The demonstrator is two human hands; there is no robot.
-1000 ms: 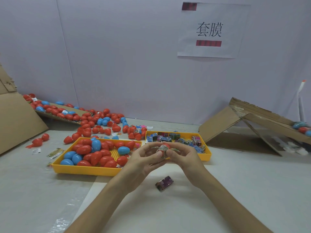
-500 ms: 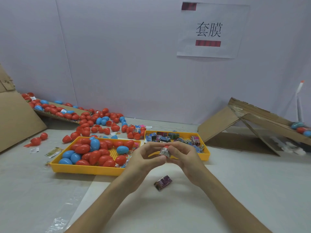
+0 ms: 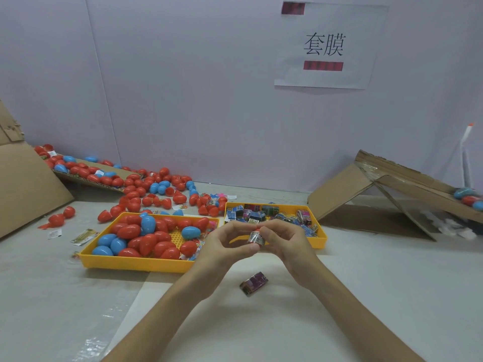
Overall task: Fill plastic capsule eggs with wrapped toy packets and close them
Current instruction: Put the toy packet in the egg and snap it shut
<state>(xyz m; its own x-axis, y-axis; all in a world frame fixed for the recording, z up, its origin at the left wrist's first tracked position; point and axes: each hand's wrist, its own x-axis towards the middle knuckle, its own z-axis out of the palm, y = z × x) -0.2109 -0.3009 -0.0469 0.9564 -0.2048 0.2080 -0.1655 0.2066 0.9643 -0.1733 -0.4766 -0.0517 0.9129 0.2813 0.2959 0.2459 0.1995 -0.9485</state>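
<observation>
A wrapped toy packet (image 3: pixel 255 236) is being pinched between both grips above the desk (image 3: pixel 366 283), just in front of the gap between two yellow trays. The left grip (image 3: pixel 222 246), a bare hand, is being held narrow, with the thumb pressed under the packet's lower end and the forefinger arched over it. The right grip (image 3: pixel 285 241) is being curled round the packet's right side, fingertips at its upper end. A small red piece (image 3: pixel 257 229) is being glimpsed just above the packet, between the fingertips; whether it is a capsule half cannot be told. A second packet (image 3: pixel 254 283) is being left flat on the desk, nearer the camera than the grips and apart from them. Red and blue capsule eggs (image 3: pixel 146 239) are being kept in the left tray (image 3: pixel 130 263), and more wrapped packets (image 3: pixel 261 214) in the right tray (image 3: pixel 322 237). Loose eggs (image 3: pixel 156 189), mostly red, are being seen scattered on the desk behind the left tray, beside a cardboard ramp (image 3: pixel 86 176) that is being loaded with further eggs. A folded cardboard chute (image 3: pixel 366 194) is being propped at the right, with three eggs (image 3: pixel 467 197) on its far end. A paper sign (image 3: pixel 326 45) is being displayed on the back wall.
</observation>
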